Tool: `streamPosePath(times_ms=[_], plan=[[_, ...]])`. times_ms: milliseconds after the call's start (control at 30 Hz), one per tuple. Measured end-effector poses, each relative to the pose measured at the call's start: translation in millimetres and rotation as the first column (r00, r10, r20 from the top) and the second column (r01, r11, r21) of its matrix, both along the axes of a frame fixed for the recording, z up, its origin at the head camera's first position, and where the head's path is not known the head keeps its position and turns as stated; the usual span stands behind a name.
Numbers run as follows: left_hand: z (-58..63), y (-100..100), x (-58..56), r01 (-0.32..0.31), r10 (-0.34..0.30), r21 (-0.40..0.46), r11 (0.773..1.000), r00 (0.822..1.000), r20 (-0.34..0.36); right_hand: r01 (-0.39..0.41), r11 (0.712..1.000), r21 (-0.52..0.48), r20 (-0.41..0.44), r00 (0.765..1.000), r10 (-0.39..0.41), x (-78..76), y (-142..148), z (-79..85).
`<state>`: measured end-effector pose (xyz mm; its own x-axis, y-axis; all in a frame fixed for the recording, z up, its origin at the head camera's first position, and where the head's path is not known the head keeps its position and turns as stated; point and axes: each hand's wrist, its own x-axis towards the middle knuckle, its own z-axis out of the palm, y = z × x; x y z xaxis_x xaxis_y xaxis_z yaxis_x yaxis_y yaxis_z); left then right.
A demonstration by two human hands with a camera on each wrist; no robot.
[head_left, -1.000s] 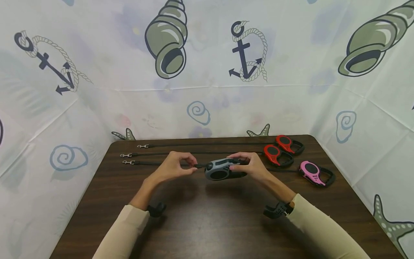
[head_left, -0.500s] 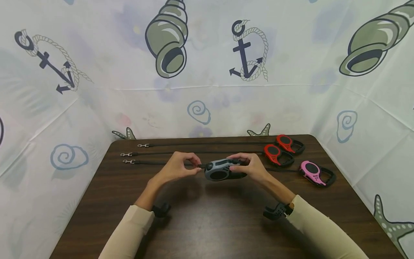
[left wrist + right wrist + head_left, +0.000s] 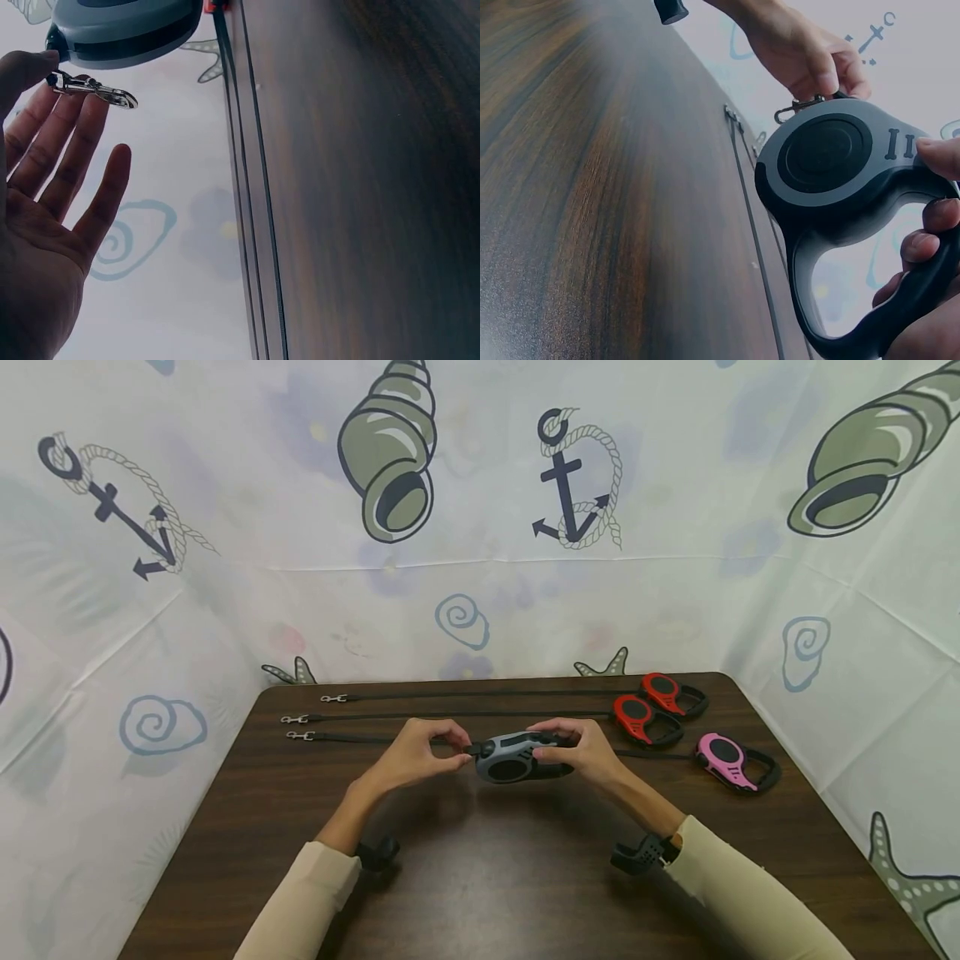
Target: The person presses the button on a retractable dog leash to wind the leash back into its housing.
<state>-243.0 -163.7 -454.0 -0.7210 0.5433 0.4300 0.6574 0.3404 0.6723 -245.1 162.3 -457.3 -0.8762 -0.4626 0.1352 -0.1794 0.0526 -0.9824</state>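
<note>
Fingers on both sides are busy: our right hand (image 3: pixel 583 747) is wrapped round the handle (image 3: pixel 924 304) of the grey leash (image 3: pixel 506 768), and our left hand (image 3: pixel 422 748) pinches the black strap end (image 3: pixel 52 80) right by the leash's nose, its outer fingers pretty straight. Metal clip (image 3: pixel 94 90) pokes out just beside that pinch. So we've got the grey one up off the brown table (image 3: pixel 480 885), about mid-table.

As for clutter, we've got a pink leash (image 3: pixel 723 756) off to the right, with a front red leash (image 3: pixel 632 714) and a back red leash (image 3: pixel 662 687) close together behind it; can't tell if those two touch. All three have dark cords stretched left, ending in silver snap hooks (image 3: pixel 300 736). Our hands and the grey leash block part of the pink one's cord. Past the table edge we've just got white cloth (image 3: pixel 495 518) with shells and anchors.
</note>
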Motion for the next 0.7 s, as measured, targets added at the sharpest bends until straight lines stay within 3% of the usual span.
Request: streamPosePath(times_ms=[200,467,700], plan=[[0.2,1,5.4,0.019,-0.021,0.02,1.0,0.996,0.087,0.0,1.0,-0.003,0.014,1.0,0.0,1.0,0,-1.0],[-11.9,8,7.0,0.032,-0.038,0.035,0.999,0.98,0.197,0.014,0.997,0.074,0.019,1.0,-0.016,1.9,2,-5.2],[-24.1,17,7.4,0.013,-0.007,-0.029,0.999,0.978,0.207,0.042,0.996,0.078,0.089,0.995,-0.048,2.2,5,-11.1]])
